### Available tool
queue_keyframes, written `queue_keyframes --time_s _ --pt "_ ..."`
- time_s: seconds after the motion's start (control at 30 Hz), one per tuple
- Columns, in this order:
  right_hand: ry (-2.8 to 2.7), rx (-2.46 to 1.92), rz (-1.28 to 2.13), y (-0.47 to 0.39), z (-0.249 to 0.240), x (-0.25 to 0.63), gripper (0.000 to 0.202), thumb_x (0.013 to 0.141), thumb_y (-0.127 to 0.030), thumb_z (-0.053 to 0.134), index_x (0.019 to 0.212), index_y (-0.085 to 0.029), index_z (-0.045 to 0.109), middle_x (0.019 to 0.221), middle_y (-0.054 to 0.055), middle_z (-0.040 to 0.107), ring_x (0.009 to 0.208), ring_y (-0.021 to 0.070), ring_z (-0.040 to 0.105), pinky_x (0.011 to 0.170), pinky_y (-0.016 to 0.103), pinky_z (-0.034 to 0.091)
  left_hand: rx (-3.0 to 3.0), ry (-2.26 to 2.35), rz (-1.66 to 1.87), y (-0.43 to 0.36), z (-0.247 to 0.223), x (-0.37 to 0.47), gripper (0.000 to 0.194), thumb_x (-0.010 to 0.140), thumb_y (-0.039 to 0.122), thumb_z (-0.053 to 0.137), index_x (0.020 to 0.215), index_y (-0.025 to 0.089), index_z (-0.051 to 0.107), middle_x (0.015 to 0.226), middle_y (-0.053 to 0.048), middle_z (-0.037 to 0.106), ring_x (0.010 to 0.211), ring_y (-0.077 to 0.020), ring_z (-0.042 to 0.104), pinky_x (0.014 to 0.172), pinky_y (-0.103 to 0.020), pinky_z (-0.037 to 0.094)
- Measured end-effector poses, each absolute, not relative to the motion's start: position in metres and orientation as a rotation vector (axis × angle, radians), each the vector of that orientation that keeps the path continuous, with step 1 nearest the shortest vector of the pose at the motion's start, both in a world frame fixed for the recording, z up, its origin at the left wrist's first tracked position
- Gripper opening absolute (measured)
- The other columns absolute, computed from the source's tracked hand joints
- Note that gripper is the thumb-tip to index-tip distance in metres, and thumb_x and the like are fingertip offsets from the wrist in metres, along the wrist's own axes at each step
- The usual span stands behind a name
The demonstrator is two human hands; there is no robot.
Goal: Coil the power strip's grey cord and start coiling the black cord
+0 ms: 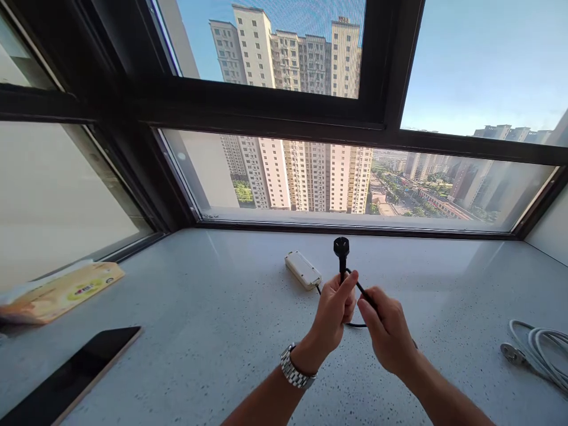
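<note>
My left hand (333, 315), with a metal watch (296, 368) on its wrist, is closed round a black cable just below its plug (341, 245). The plug stands upright above my thumb. To the right, my right hand (390, 328) pinches another stretch of the same black cable (362, 291), which slants down from beside the plug. A loop of cable shows between and below the hands. Left of the hands lies a white power strip (303, 269) on the sill, and a black cable leaves its near end and passes behind my left hand.
A pale speckled window sill (213, 331) spans the view, backed by dark window frames (266, 109). On the left lie a tissue pack (66, 290) and a dark tablet or phone (73, 373). A coiled white cable (544, 349) with a grey plug (513, 354) lies at the right.
</note>
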State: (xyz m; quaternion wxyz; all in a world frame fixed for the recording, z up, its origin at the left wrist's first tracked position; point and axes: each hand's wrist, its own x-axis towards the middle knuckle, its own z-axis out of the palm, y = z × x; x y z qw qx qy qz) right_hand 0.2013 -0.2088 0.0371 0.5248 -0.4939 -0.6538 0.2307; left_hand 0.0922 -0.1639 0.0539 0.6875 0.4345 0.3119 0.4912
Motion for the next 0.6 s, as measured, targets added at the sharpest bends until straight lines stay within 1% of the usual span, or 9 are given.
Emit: queue_keyframes --time_s 0.03,0.1,0.2,0.27,0.33,0.4,0.43,0.5,0.6 --pt "-1.637 -1.172 0.518 -0.214 0.036 0.193 0.022 0.093 -0.035 0.042 0.076 -0.021 0.043 0.06 -0.005 0.043 0.05 0.0102 0.033 0.048 0.024 0.026 0.955 0.696 1.109 -0.164 0.05 0.094 0.059 0.062 0.062 0.077 0.057 0.021 0.036 0.048 0.009 0.027 0.041 -0.0047 0.021 0.038 -0.02 0.017" --pt "-1.748 -1.17 0.505 -0.22 0.033 0.18 0.013 0.091 -0.028 0.042 0.08 -0.022 0.041 0.062 -0.005 0.044 0.049 0.0099 0.031 0.047 0.024 0.024 0.933 0.692 1.083 -0.162 0.048 0.094 0.055 0.063 0.06 0.076 0.057 0.02 0.039 0.049 0.008 0.03 0.042 -0.0056 0.026 0.04 -0.021 0.023" --pt "-1.823 -1.152 0.674 -0.218 0.027 0.175 0.013 0.092 -0.028 0.044 0.081 -0.022 0.041 0.06 -0.007 0.04 0.047 0.0088 0.026 0.045 0.023 0.02 0.882 0.686 1.082 -0.155 0.057 0.085 0.053 0.067 0.056 0.076 0.055 0.019 0.039 0.05 0.007 0.031 0.043 -0.006 0.027 0.039 -0.02 0.024" --pt "-1.822 -1.11 0.958 -0.212 0.022 0.178 0.02 0.093 -0.033 0.047 0.077 -0.021 0.044 0.056 -0.008 0.037 0.045 0.0077 0.027 0.044 0.022 0.022 0.804 0.655 1.152 -0.148 0.07 0.073 0.055 0.069 0.052 0.078 0.054 0.019 0.036 0.051 0.007 0.032 0.044 -0.0063 0.029 0.039 -0.019 0.027" --pt "-1.83 -1.015 1.356 -0.205 0.014 0.182 0.03 0.092 -0.043 0.052 0.074 -0.019 0.05 0.051 -0.008 0.04 0.042 0.0065 0.032 0.043 0.02 0.026 0.723 0.59 1.2 -0.145 0.087 0.055 0.054 0.072 0.047 0.078 0.056 0.019 0.035 0.052 0.007 0.032 0.044 -0.0064 0.032 0.041 -0.018 0.032" --pt "-1.882 -0.884 1.744 -0.198 0.004 0.185 0.042 0.088 -0.055 0.057 0.071 -0.016 0.056 0.047 -0.008 0.044 0.04 0.006 0.039 0.043 0.019 0.031 0.672 0.523 1.212 -0.146 0.104 0.035 0.049 0.077 0.04 0.076 0.058 0.019 0.036 0.051 0.008 0.029 0.041 -0.0051 0.028 0.041 -0.018 0.034" --pt "-1.915 -0.837 1.879 -0.194 -0.001 0.186 0.046 0.085 -0.059 0.06 0.07 -0.015 0.059 0.045 -0.007 0.046 0.04 0.0057 0.04 0.044 0.019 0.033 0.655 0.501 1.226 -0.149 0.112 0.025 0.047 0.079 0.036 0.075 0.058 0.019 0.036 0.05 0.009 0.025 0.039 -0.0042 0.022 0.039 -0.017 0.032" --pt "-2.003 -0.841 2.022 -0.186 -0.009 0.189 0.049 0.078 -0.061 0.067 0.067 -0.014 0.062 0.045 -0.007 0.048 0.042 0.0049 0.042 0.046 0.017 0.035 0.651 0.492 1.282 -0.157 0.125 0.006 0.044 0.082 0.031 0.071 0.059 0.02 0.035 0.049 0.01 0.018 0.037 -0.0033 0.009 0.034 -0.017 0.023" --pt "-2.151 -1.039 1.973 -0.175 -0.014 0.198 0.044 0.073 -0.057 0.073 0.064 -0.014 0.065 0.044 -0.008 0.047 0.042 0.0039 0.042 0.045 0.016 0.034 0.687 0.562 1.441 -0.174 0.139 -0.019 0.045 0.084 0.032 0.065 0.057 0.021 0.031 0.047 0.01 0.012 0.041 -0.0048 -0.003 0.032 -0.021 0.009"
